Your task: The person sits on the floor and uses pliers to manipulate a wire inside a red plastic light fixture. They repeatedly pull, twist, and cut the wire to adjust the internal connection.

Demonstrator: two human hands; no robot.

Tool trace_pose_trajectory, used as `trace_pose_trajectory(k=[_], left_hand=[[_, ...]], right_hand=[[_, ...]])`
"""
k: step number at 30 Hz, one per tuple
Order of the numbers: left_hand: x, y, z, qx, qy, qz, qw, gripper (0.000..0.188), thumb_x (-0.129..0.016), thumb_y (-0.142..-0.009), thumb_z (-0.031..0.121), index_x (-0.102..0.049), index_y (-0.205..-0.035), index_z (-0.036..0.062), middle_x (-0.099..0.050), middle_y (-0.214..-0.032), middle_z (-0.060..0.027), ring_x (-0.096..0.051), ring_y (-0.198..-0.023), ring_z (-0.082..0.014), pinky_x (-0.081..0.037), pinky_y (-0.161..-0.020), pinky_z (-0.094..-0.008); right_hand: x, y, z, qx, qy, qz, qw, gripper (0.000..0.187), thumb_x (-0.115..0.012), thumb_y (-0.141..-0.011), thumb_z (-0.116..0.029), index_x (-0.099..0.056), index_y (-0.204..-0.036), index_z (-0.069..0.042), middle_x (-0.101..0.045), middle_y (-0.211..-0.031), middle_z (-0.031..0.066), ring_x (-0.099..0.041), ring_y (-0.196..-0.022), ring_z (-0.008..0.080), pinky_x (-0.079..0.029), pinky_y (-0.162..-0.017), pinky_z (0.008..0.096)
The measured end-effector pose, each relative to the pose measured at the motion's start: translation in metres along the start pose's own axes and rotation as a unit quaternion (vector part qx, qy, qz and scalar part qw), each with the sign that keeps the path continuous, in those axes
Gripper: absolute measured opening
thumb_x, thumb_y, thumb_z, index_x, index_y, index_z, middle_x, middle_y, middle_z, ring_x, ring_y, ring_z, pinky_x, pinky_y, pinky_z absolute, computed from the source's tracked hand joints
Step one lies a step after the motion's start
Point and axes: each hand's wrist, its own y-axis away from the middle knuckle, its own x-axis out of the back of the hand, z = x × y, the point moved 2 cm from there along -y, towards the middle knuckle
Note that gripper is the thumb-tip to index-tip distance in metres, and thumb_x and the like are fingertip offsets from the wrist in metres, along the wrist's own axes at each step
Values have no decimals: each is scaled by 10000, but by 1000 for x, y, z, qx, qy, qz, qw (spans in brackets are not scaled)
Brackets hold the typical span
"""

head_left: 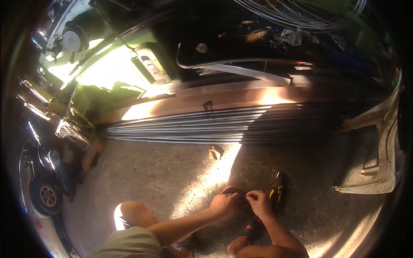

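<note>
My left hand [224, 204] is closed, its fingers curled at a reddish, rounded, flat-looking thing [230, 189] that shows just beyond the knuckles. What kind of thing it is, I cannot make out. A short gap to the right, my right hand [259, 205] has thumb and finger pinched together. Anything in that pinch is too small to see. Beside the right hand, pliers [276, 192] with yellow and black handles lie on the concrete floor.
A bundle of long ribbed steel bars [185, 129] stretches across the floor ahead, along a brown beam [193, 99]. To the right stands a pale, worn panel frame [385, 142]. At left are a small wheel [46, 196] and other machine parts. Coiled wire [309, 17] hangs at the top.
</note>
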Motion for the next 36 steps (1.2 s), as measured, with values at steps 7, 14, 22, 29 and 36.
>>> trace_pose_trajectory(k=[7,14,22,29,36], left_hand=[[-7,-1,-3,-36,4,21,999,232,-669,-969,285,-628,-1118,113,-757,-972,-135,-735,-821,-406,-583,-669,-534],[-20,5,-13,-54,2,52,997,198,-692,-945,232,-600,-1073,113,-733,-890,-119,-722,-748,-405,-567,-602,-520],[-17,5,-8,-38,19,67,997,177,-682,-940,208,-565,-1035,114,-706,-850,-118,-707,-722,-415,-552,-579,-531],[-15,9,-10,-27,-2,46,999,206,-678,-923,172,-554,-1071,103,-715,-857,-134,-722,-759,-389,-566,-627,-498],[-16,6,-5,15,-6,32,999,245,-696,-906,197,-547,-1075,99,-720,-866,-144,-726,-782,-399,-568,-639,-507]], right_hand=[[2,6,-15,99,122,-2,988,148,-784,-933,-171,-767,-965,-27,-742,-897,166,-730,-897,400,-579,-767,458],[6,8,-19,121,235,4,964,318,-767,-964,-361,-694,-816,-90,-733,-816,120,-739,-787,369,-583,-677,461],[11,4,-23,185,214,-20,959,321,-782,-951,-345,-678,-805,-79,-728,-802,122,-736,-775,361,-576,-656,446],[19,0,-17,245,205,-65,945,182,-743,-963,-212,-697,-857,-72,-730,-821,145,-736,-799,381,-592,-691,470],[18,6,-19,171,200,-14,965,187,-715,-974,-189,-679,-842,-61,-727,-815,172,-725,-787,417,-580,-678,503]])
